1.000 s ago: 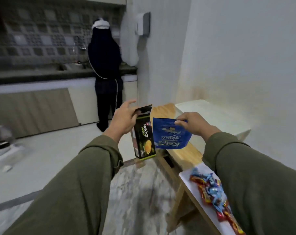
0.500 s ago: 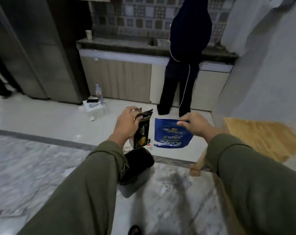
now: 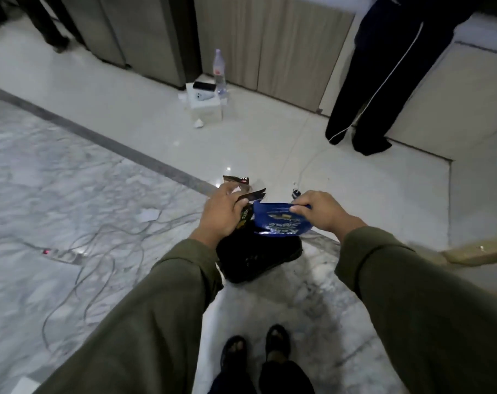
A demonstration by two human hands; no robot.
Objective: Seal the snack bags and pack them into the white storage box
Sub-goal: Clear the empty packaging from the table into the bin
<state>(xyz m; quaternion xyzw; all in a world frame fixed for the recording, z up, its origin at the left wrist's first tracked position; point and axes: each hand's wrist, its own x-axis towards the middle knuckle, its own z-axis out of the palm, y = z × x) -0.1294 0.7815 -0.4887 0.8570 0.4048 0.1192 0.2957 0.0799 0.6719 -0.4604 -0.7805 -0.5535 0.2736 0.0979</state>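
Both arms reach forward and down in olive sleeves, forearms angled in toward each other, hands at the same height over the floor (image 3: 355, 194).

Left hand (image 3: 223, 213): back of hand up, fingers curled around the top of a black snack box (image 3: 245, 216). Box hangs below the palm and is mostly hidden; one open top flap sticks out past the knuckles toward the far side.

Right hand (image 3: 319, 210): back of hand up, fingertips pinching the upper edge of a blue snack bag (image 3: 278, 223). Bag hangs below the fingers, mouth open and bowed, printing upside down from here. Bag and box are just beside each other, nearly touching.

Directly under both packets a black bin bag (image 3: 255, 257) sits on the marble floor. In front of it, the person's two sandalled feet (image 3: 254, 354).

Left part of floor: a power strip (image 3: 62, 255) with loose grey cables (image 3: 105, 245). Far side, by the cabinets: a small white box (image 3: 204, 105) with a clear bottle (image 3: 219, 73) standing at its corner. Another person's dark trouser legs (image 3: 383, 81) stand at the counter on the far right. A wooden edge (image 3: 480, 251) shows at the right. White storage box not in view.
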